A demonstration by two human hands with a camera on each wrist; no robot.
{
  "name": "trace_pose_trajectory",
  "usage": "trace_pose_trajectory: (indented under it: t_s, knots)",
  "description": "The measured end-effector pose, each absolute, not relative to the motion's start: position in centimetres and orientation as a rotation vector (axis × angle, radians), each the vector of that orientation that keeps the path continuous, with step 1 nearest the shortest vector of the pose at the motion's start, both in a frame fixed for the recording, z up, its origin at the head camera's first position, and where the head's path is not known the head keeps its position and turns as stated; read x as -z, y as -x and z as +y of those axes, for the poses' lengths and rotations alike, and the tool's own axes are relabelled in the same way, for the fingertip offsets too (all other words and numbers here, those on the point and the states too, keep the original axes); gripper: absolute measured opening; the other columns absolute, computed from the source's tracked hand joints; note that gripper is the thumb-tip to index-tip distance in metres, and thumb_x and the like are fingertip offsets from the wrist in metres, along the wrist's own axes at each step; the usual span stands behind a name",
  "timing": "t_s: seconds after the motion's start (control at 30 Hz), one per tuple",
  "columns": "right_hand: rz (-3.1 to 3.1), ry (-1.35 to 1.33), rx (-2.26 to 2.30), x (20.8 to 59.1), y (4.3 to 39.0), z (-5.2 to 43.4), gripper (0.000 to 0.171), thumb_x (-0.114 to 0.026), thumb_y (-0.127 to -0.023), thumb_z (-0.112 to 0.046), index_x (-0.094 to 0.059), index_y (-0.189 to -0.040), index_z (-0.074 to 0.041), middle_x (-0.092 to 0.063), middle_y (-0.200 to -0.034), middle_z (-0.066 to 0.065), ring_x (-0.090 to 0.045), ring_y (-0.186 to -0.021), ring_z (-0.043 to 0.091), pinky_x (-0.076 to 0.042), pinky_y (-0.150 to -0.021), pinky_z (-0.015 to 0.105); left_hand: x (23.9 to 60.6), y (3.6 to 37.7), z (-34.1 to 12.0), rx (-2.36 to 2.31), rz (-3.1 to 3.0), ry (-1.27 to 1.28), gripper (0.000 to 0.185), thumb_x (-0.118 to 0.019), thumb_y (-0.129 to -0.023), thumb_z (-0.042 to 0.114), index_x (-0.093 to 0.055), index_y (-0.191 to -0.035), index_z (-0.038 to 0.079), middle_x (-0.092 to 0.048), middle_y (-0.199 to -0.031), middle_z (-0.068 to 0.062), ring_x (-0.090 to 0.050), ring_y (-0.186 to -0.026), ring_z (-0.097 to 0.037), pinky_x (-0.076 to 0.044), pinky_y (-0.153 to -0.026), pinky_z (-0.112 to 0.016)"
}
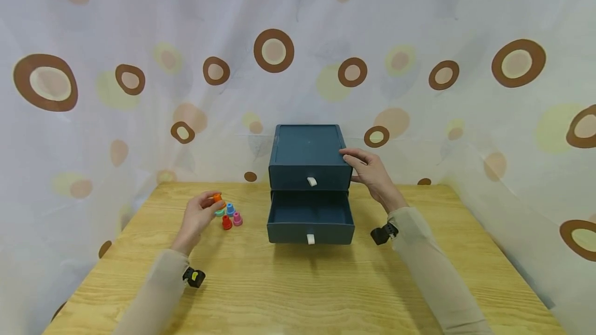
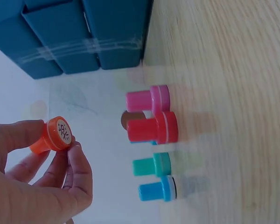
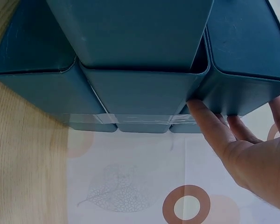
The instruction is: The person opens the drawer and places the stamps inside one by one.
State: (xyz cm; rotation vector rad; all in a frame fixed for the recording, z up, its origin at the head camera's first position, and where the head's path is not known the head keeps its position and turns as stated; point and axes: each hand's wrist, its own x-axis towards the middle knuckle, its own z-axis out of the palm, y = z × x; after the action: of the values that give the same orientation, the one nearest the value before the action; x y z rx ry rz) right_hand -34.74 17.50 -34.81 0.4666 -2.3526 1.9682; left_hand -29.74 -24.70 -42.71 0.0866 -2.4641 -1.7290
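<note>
My left hand (image 1: 197, 216) pinches an orange toy stamp (image 2: 56, 134) between thumb and fingers; its round printed face shows in the left wrist view. Close by stand a red stamp (image 1: 226, 222), a pink stamp (image 1: 238, 218), a light blue stamp (image 1: 230, 209) and a green stamp (image 2: 151, 164). In the middle is a dark blue drawer cabinet (image 1: 307, 143), its lower drawer (image 1: 309, 232) pulled out and its upper drawer (image 1: 288, 177) closed. My right hand (image 1: 372, 174) rests on the cabinet's right side, fingers extended over its top edge and against the side wall.
All of this stands on a wooden table (image 1: 298, 293), with a patterned curtain (image 1: 307, 9) behind it and at both sides. White pull tabs (image 1: 311, 239) stick out from the drawer fronts. Another blue stamp (image 2: 151, 191) shows in the left wrist view.
</note>
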Motion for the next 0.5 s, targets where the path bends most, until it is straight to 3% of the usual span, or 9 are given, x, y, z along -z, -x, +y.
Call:
trace_pose_trajectory:
  t_s: [0.13, 0.33, 0.5]
  knots:
    - [-2.356, -0.463, -1.965, 35.0, 34.6, 17.5, 0.044, -0.054, -0.102, -0.033, -0.055, -0.138, -0.008, -0.037, -0.154, 0.01, -0.032, -0.145, 0.03, -0.041, -0.105, 0.059, 42.3, 29.4, -23.5, 1.711, -2.449, -0.01, 0.039, -0.06, -0.099, 0.018, -0.057, -0.135, 0.005, -0.064, -0.123, -0.021, -0.062, -0.111, -0.033, -0.053, -0.086, -0.031]
    - [-2.358, -0.447, -1.974, 34.9, 34.6, 17.3, 0.044, -0.054, -0.101, -0.034, -0.056, -0.138, -0.01, -0.038, -0.154, 0.008, -0.032, -0.144, 0.029, -0.041, -0.106, 0.059, 41.5, 28.8, -21.4, 1.713, -2.433, 0.053, 0.04, -0.063, -0.097, 0.02, -0.057, -0.134, 0.007, -0.065, -0.122, -0.019, -0.065, -0.1, -0.022, -0.054, -0.087, -0.034]
    - [-2.364, -0.455, -1.969, 34.8, 34.8, 17.4, 0.045, -0.054, -0.102, -0.034, -0.054, -0.139, -0.008, -0.036, -0.155, 0.009, -0.031, -0.145, 0.03, -0.039, -0.106, 0.061, 41.2, 28.5, -20.0, 1.71, -2.409, 0.127, 0.037, -0.068, -0.094, 0.021, -0.061, -0.129, 0.013, -0.069, -0.116, -0.017, -0.064, -0.088, -0.019, -0.051, -0.062, -0.025]
